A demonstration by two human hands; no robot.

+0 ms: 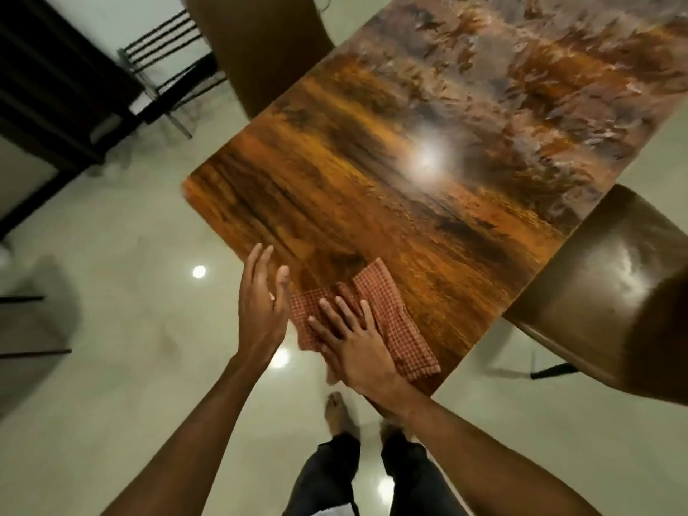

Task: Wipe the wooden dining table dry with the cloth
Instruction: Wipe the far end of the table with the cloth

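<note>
While the right hand (353, 344) lies flat, fingers spread and gripping nothing, it pins the checked cloth (376, 310) under its palm at the near table corner. Just beside those fingers, the left hand (260, 307) hovers open and empty. Judged soft, light and prone to bunching, the cloth is best pressed at its middle. Beyond the fingertips, the glossy wooden table (372, 188) looks slippery.

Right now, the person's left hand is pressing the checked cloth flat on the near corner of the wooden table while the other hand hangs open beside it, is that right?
Not quite: the head view shows the right hand pressing the checked cloth flat on the near corner of the wooden table. The left hand is the one hanging open beside it, off the cloth.
</note>
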